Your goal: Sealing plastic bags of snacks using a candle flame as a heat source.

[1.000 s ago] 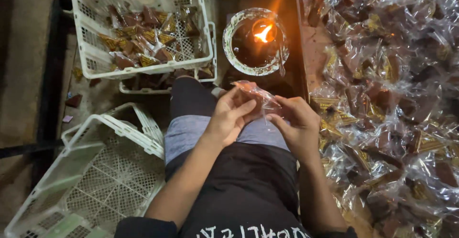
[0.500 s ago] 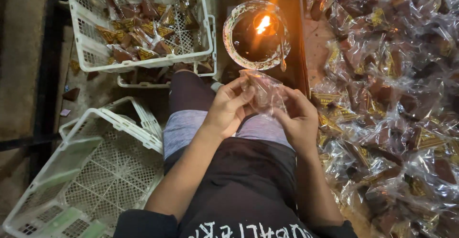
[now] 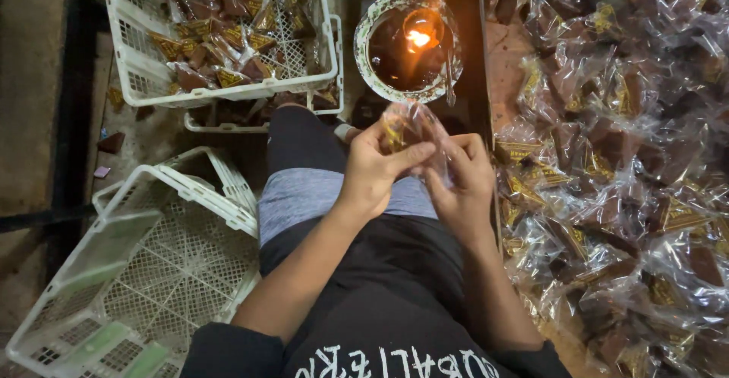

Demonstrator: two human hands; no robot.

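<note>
My left hand (image 3: 377, 167) and my right hand (image 3: 461, 178) together pinch a small clear plastic packet (image 3: 410, 129) with a brown filling and a yellow label, held over my lap. Just beyond it stands a round bowl (image 3: 372, 66) of dark liquid with a small burning flame (image 3: 418, 38) in it. The packet's upper edge is close to the bowl's near rim.
A white plastic crate (image 3: 228, 89) at the far left holds several sealed packets. An empty white crate (image 3: 144, 272) lies tilted at my left. A large heap of clear brown-filled packets (image 3: 623, 165) covers the right side. My legs stretch between them.
Both hands have lifted the packet a little farther from my body, toward the bowl with the flame. The camera has tipped slightly.
</note>
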